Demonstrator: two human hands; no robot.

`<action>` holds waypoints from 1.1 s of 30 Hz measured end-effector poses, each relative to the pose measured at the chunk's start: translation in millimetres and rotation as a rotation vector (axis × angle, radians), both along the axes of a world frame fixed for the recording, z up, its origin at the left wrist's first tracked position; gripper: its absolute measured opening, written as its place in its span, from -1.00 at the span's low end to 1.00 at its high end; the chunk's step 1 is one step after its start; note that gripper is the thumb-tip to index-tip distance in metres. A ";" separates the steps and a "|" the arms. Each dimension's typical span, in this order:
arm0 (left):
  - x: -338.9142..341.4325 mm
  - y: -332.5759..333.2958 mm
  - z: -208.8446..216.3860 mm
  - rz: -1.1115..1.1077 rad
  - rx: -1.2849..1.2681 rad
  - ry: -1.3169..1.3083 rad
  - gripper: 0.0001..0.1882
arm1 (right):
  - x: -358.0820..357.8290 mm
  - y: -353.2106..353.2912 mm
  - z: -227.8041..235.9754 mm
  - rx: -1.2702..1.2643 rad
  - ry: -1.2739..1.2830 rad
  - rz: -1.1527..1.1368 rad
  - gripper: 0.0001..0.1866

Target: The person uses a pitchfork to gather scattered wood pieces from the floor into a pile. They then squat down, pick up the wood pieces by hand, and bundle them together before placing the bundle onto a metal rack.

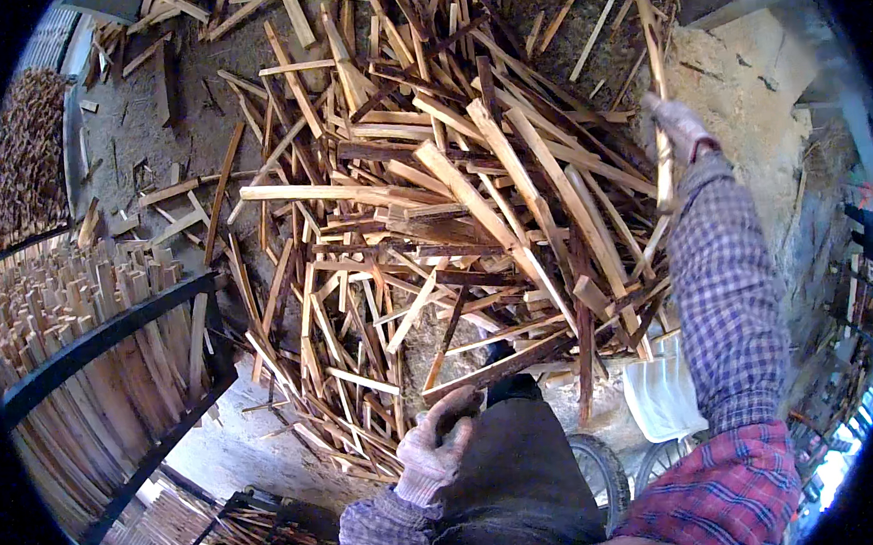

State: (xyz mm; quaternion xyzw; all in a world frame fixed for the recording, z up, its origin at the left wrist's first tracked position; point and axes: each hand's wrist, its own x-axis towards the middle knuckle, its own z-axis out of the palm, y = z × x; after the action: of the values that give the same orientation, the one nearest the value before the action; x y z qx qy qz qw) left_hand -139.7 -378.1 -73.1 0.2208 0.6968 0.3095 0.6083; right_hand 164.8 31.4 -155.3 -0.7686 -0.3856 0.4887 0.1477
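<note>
My right hand (683,130), in a pale work glove, is closed around a long narrow wood strip (654,44) at the right side of the pile. The strip's lower end (665,194) sticks out below my hand, and its other end runs to the top of the view. My left hand (437,444), also gloved, is near my dark-trousered leg (508,468). Its thumb and fingers are curved apart, with nothing visible between them. Just beyond its fingertips lies a bark-edged board (507,365). A tangled pile of split wood strips (424,223) spreads in front of me.
At the left stands a dark metal rack (111,337) packed with upright sticks. Behind it is a stack of brown wood (34,147). A white shovel blade (662,399) and a wheel (604,472) are beside my leg. More bundled sticks (263,543) lie lower left.
</note>
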 end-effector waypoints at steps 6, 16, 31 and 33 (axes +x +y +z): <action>-16.3 -38.9 9.2 0.189 0.064 -0.059 -0.66 | -2.8 -83.2 -0.4 0.010 -0.465 0.208 -0.48; 20.1 -117.2 -43.2 -0.402 0.043 -0.091 -0.21 | -127.0 -328.1 42.6 -0.017 -0.269 -0.091 -0.41; -1.7 -189.2 -49.6 -0.722 -0.477 0.516 -0.46 | -220.4 -456.9 1.2 -0.191 0.595 -0.558 -0.76; 2.2 -176.6 -52.9 -0.772 -0.498 0.490 -0.50 | -198.9 -436.9 -19.3 -0.184 0.634 -0.516 -0.76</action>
State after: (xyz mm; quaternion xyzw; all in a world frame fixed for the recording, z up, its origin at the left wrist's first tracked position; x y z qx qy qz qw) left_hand -137.4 -554.7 -126.0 0.3760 0.7391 -0.1734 0.5312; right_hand -34.1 -405.5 -174.6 -0.6614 -0.0702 0.6806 0.3074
